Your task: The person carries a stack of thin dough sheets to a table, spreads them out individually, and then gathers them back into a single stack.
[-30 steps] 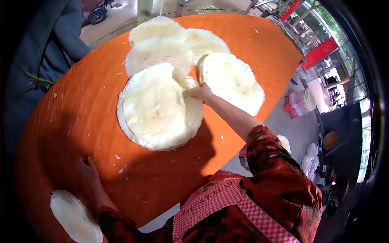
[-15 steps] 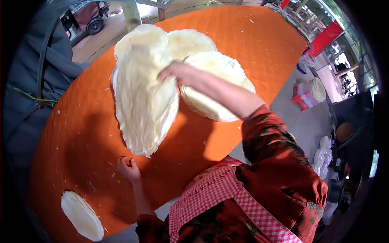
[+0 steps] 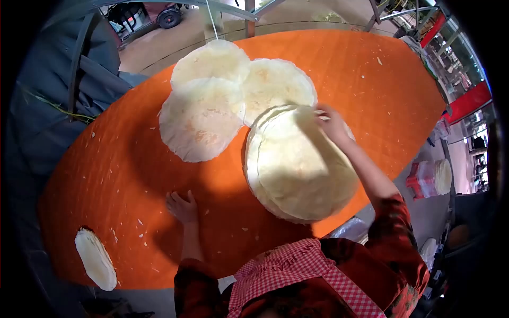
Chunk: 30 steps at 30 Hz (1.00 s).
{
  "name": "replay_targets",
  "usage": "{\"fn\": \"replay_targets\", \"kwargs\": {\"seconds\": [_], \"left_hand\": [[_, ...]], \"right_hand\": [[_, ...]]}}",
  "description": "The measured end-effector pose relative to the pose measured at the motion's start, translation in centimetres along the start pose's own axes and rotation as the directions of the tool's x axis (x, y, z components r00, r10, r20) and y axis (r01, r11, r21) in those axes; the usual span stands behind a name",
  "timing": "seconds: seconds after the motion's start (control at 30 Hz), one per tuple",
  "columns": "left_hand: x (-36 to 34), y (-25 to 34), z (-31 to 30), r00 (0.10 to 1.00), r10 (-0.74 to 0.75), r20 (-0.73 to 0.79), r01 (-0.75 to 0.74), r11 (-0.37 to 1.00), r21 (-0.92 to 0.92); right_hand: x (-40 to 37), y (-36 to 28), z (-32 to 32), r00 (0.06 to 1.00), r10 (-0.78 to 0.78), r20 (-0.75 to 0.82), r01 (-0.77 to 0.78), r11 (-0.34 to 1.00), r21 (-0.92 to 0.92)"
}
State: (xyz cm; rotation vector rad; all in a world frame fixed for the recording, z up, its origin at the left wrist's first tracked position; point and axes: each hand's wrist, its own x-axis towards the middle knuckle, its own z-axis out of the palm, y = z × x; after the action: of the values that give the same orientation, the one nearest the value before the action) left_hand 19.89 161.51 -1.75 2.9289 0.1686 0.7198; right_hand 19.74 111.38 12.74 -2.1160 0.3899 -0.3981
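Several thin round flatbreads lie on an orange table [image 3: 132, 212]. A thick stack of them [image 3: 297, 169] is at the middle right, its upper edge lifted or blurred near my right hand [image 3: 331, 122]. The fingers of that hand are pinched on the edge of the top flatbread. Left of the stack, three flatbreads partly overlap: one at the back [image 3: 209, 63], one at the front [image 3: 201, 124] and one beside the stack [image 3: 278, 82]. My left hand [image 3: 183, 206] rests on the table, fingers apart, holding nothing.
A smaller pile of flatbreads [image 3: 95, 259] sits at the near left edge of the table. Crumbs are scattered over the cover. A red and clear container [image 3: 421, 177] stands on the floor at the right. Metal bars and a wheeled vehicle [image 3: 169, 18] are beyond the table.
The flatbread that my right hand held over the left side now lies flat there. My right hand has moved right to the stack. The whole view has shifted.
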Motion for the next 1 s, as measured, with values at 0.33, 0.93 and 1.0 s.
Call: {"fn": "replay_targets", "kwargs": {"seconds": [0.33, 0.93, 1.0], "left_hand": [[1.0, -1.5, 1.2, 0.995, -0.034, 0.093, 0.055, 0.973, -0.226], [1.9, -0.7, 0.4, 0.985, -0.061, 0.163, 0.096, 0.972, -0.215], [2.0, -0.6, 0.3, 0.982, -0.066, 0.177, 0.102, 0.974, -0.203]], "right_hand": [[16.9, -4.0, 28.5, 0.920, 0.229, 0.319, -0.249, 0.968, 0.022], [31.7, 2.9, 25.8, 0.942, 0.317, -0.113, -0.332, 0.930, -0.160], [33.4, 4.3, 27.0, 0.911, 0.410, -0.040, -0.406, 0.911, 0.080]]}}
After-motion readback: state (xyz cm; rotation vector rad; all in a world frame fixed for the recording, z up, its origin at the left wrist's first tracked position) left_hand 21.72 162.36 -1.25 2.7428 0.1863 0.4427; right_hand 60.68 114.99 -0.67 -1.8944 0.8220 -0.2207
